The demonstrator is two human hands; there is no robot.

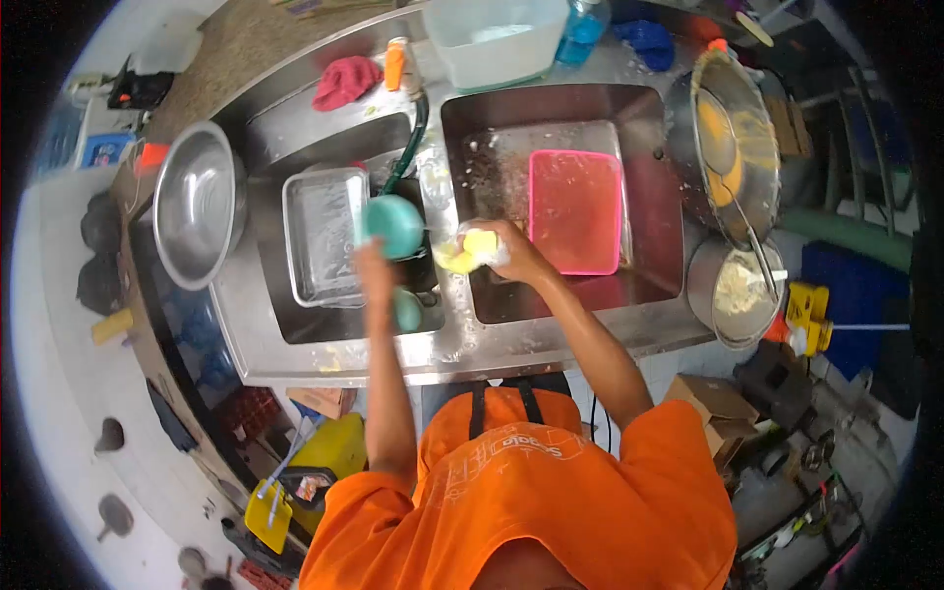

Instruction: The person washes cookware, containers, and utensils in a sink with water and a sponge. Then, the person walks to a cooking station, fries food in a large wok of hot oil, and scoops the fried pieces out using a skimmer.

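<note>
My left hand (376, 270), a little blurred, holds a teal bowl (393, 226) over the right side of the left basin. In my right hand (514, 253) is a yellow sponge (480, 243) with white suds, above the divider between the basins. A rectangular metal tray (329, 236) lies in the left basin, beside the bowl. Another teal item (406, 309) sits lower in that basin, partly hidden. The right basin holds a pink-rimmed tray (576, 212), just right of my right hand.
A large metal bowl (200, 205) stands at the left edge. Dirty pots (752, 128) (733, 285) stand at the right. Behind the basins are a red cloth (346, 82), a faucet with a green hose (418, 123), a clear tub (497, 44) and a blue bottle (582, 34).
</note>
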